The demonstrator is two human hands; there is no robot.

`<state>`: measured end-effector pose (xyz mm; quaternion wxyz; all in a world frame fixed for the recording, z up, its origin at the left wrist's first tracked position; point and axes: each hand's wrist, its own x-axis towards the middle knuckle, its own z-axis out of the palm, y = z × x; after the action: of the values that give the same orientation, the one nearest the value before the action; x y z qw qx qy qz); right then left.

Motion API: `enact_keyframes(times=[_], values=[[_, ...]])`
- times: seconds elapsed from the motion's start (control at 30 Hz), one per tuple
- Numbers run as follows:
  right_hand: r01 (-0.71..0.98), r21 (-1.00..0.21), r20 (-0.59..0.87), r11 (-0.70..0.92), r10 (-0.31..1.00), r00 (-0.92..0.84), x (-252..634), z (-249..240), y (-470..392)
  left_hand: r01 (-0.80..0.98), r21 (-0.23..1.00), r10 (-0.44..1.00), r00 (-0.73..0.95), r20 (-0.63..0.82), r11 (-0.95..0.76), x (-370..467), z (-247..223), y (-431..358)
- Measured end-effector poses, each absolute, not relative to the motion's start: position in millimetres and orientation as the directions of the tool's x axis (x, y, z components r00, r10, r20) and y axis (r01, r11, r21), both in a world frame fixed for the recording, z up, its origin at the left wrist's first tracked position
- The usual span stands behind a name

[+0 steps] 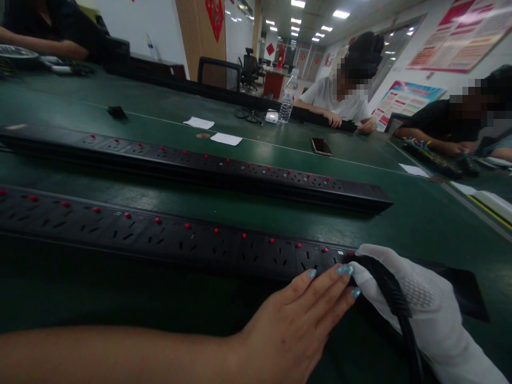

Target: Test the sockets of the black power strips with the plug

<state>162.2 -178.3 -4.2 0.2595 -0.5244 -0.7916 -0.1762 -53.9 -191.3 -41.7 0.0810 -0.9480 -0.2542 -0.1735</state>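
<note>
A long black power strip (pixel 200 245) with red buttons lies across the green table in front of me. My bare left hand (pixel 296 314) rests against its near edge toward the right end, fingers stretched out, with the fingertips beside the plug. My right hand (pixel 420 304), in a white dotted glove, is closed round a black plug (pixel 384 282) at the strip's right part; its thick cable runs down toward me. The plug's front end is hidden between my hands. Behind lies a second black power strip (pixel 260 178), parallel to the first.
Farther back on the green table (pixel 160 189) are white papers (pixel 226 139), a phone (pixel 321 146), a water bottle (pixel 288 98), a white adapter (pixel 272 117) and a small black piece (pixel 117 112). Several people sit around the far sides, one holding a black strip.
</note>
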Motion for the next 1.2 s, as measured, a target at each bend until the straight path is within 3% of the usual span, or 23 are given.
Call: enact_keyframes(times=[0.13, 0.6, 0.8, 1.2], values=[[0.912, 0.126, 0.569, 0.390, 0.725, -0.388, 162.5, -2.6, -179.0, 0.515, -0.083, 0.452, 0.810, 0.372, -0.853, -53.4, -41.6, -191.0], [0.893, 0.146, 0.560, 0.425, 0.709, -0.429, 162.7, 0.3, -175.0, 0.515, -0.085, 0.455, 0.814, 0.361, -0.853, -53.3, -40.2, -190.5], [0.878, 0.101, 0.559, 0.468, 0.704, -0.439, 162.1, 3.2, -174.2, 0.518, -0.080, 0.456, 0.808, 0.373, -0.851, -53.3, -39.9, -191.4], [0.893, 0.142, 0.557, 0.427, 0.711, -0.429, 170.2, -5.5, -177.4, 0.508, -0.123, 0.435, 0.821, 0.370, -0.853, -53.2, -41.2, -191.7]])
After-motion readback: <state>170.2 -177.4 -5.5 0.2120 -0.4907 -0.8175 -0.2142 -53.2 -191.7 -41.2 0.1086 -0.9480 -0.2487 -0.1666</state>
